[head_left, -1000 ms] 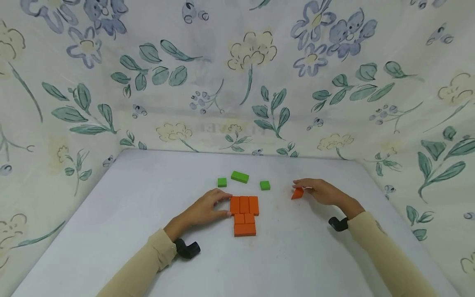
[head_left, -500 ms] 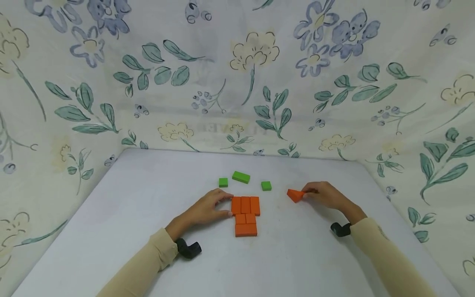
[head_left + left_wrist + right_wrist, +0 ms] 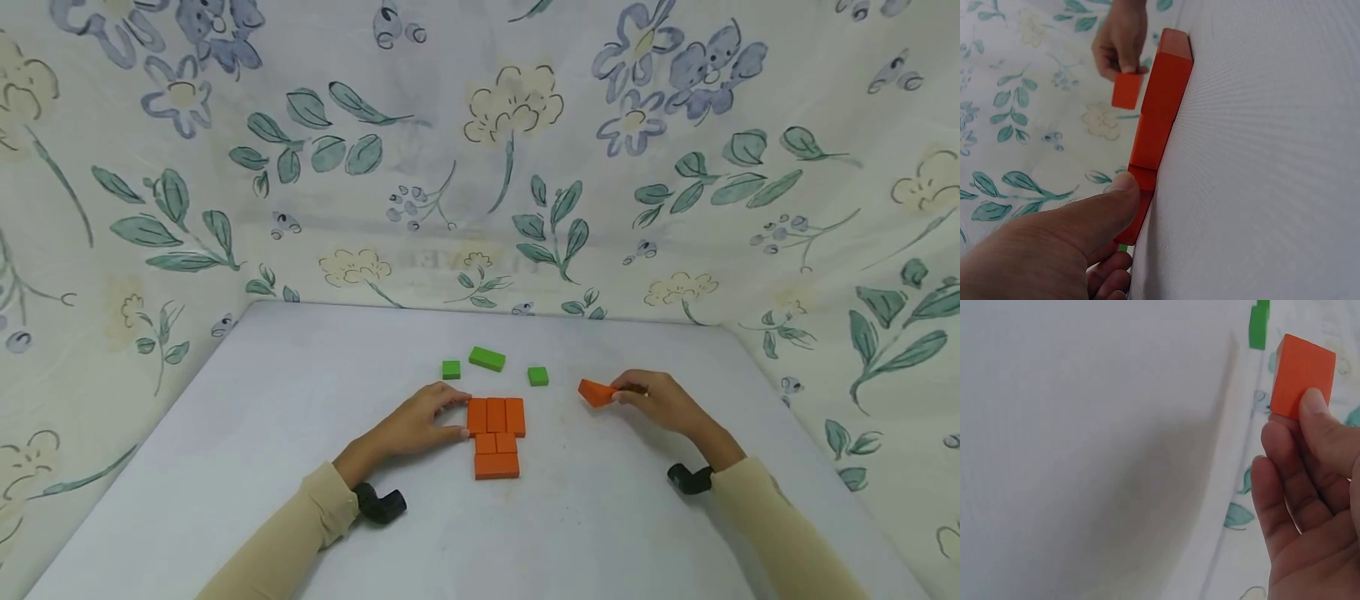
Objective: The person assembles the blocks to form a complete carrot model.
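Observation:
Several orange blocks (image 3: 496,465) lie flat on the white table, packed edge to edge with a row of three at the top and a narrower group below. My left hand (image 3: 420,421) spans the leftmost top block (image 3: 477,417), index finger at its far corner and thumb at its near corner. In the left wrist view, the thumb (image 3: 1116,197) presses on that block's side. My right hand (image 3: 663,400) pinches a separate orange block (image 3: 595,392) with slanted sides, held off the table to the right. Its squarish face (image 3: 1302,372) shows in the right wrist view, under the thumb.
Beyond the orange blocks lie a small green block (image 3: 451,370), a longer green block (image 3: 487,359) and another small green one (image 3: 537,377). Floral cloth (image 3: 450,233) surrounds the back and sides of the white table (image 3: 247,433).
The right hand has drawn slightly back and right, and the orange block it holds has turned so more of it shows. My left hand and the other blocks stay put.

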`<state>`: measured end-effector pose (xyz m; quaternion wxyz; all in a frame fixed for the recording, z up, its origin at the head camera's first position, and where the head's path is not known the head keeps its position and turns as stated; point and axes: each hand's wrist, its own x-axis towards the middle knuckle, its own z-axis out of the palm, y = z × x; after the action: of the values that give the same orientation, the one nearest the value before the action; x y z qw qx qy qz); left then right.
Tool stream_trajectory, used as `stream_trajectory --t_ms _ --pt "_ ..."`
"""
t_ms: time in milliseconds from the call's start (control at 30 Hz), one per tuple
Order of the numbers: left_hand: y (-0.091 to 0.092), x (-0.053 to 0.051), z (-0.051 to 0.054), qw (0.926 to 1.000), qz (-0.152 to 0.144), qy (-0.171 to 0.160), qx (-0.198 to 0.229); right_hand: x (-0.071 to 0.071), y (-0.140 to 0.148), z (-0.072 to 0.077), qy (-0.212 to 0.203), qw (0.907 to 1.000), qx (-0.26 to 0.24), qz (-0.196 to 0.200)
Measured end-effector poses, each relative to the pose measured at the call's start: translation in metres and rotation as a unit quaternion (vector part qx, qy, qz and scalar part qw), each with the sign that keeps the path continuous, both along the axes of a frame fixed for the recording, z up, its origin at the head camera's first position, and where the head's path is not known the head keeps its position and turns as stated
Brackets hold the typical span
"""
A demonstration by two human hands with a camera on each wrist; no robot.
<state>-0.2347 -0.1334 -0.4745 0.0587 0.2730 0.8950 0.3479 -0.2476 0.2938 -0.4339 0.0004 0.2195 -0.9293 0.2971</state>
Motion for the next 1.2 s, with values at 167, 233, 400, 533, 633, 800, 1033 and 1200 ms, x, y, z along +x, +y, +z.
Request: stream_trajectory --t_ms 167,233,400,533,633,800,1033,1200 --pt "0.000 -0.002 0.000 1.0000 -0.001 -0.006 0.002 0.009 -0.011 0.009 0.010 0.9999 0.003 0.009" --pt "-0.001 -0.003 0.000 1.0000 0.000 -0.004 0.001 0.013 -0.017 0.012 0.014 0.9997 0.005 0.017" --pt "-0.001 -0.003 -0.002 1.0000 0.001 0.008 0.000 0.023 -0.034 0.017 0.016 0.9986 0.001 0.050" --pt "-0.001 -0.003 -0.001 1.0000 0.000 0.007 0.003 0.032 -0.048 0.020 0.020 0.9970 -0.003 0.075" --pt "0.000 -0.003 0.000 1.0000 -0.003 0.007 0.003 0.040 -0.058 0.020 0.026 0.9956 -0.009 0.090" --pt "0.001 -0.001 0.000 0.9999 -0.009 0.012 -0.002 0.054 -0.073 0.019 0.024 0.9928 -0.030 0.113" --pt "0.000 0.001 0.003 0.9998 -0.011 0.017 0.002 0.067 -0.089 0.021 0.033 0.9869 -0.065 0.144" --pt "-0.001 0.001 0.002 0.9998 -0.007 0.017 -0.001 0.073 -0.098 0.019 0.037 0.9836 -0.071 0.162"
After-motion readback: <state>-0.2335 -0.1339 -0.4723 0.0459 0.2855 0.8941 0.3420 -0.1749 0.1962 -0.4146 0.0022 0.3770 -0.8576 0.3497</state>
